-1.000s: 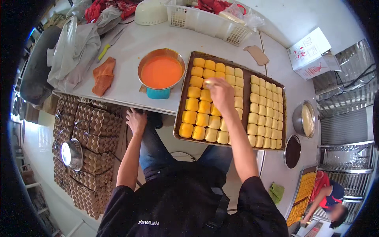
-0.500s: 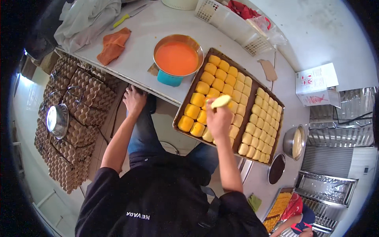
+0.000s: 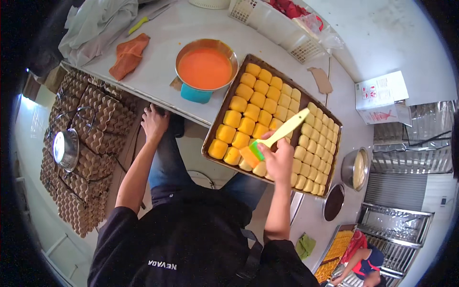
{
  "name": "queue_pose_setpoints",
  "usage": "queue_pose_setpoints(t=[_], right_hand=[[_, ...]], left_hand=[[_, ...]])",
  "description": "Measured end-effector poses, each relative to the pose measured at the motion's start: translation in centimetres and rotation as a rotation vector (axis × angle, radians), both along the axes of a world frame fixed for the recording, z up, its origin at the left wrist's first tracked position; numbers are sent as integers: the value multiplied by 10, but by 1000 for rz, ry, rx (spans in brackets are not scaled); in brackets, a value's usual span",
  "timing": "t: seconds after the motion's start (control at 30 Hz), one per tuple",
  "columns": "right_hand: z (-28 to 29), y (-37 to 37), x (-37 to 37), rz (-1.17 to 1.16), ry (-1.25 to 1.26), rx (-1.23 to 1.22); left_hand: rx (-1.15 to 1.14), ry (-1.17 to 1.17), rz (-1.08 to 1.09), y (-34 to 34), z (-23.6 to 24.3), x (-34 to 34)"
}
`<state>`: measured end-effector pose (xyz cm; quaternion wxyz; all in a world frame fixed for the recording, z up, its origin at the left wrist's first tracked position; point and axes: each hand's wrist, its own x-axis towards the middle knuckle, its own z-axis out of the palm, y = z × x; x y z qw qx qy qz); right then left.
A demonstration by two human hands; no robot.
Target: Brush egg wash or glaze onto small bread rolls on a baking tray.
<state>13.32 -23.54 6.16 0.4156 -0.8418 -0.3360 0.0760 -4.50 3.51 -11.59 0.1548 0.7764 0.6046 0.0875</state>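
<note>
In my right hand [image 3: 280, 160] is a pastry brush [image 3: 283, 133] with a pale yellow handle and a green collar. Its orange-coated bristles lie against small buns near the tray's front edge. The dark baking tray [image 3: 209, 141] holds two blocks of buns. Those on the left of the left block [image 3: 237, 104] are glossy deep yellow; the right block [image 3: 313, 148] is paler and matte. Orange liquid [image 3: 204, 68] fills a metal bowl that leans on a teal support [image 3: 196, 94], left of the tray. My left hand [image 3: 155, 123] rests on my knee below the table edge, fingers apart, holding nothing.
An orange cloth [image 3: 129, 56] and a yellow-handled knife [image 3: 138, 26] lie at the left. Stacked egg trays [image 3: 91, 158] stand beside the table. White crates [image 3: 267, 24] line the back. Beyond the tray are metal bowls [image 3: 351, 168], a white box [image 3: 381, 98] and another person [image 3: 366, 263].
My right hand has moved slightly toward me and turned the brush, so its bristles now touch buns nearer the front edge. The left hand stays on the knee.
</note>
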Motion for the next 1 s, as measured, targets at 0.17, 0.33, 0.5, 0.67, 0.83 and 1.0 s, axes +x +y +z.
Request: queue_pose_setpoints(t=[0.17, 0.33, 0.5, 0.67, 0.83, 1.0], right_hand=[[-8, 16, 35, 122, -370, -81], [-7, -3, 30, 556, -494, -181], [-2, -7, -11, 199, 324, 228], [-27, -8, -25, -243, 187, 310], [-38, -32, -37, -360, -23, 293], [-14, -35, -53, -448, 239, 582]], left_hand=[[-20, 35, -12, -3, -3, -7], [1, 16, -27, -1, -6, -5], [-15, 33, -26, -1, -4, -6], [-1, 39, -18, 3, -7, -7], [6, 37, -25, 1, -8, -9], [-67, 123, -39, 5, -6, -6]])
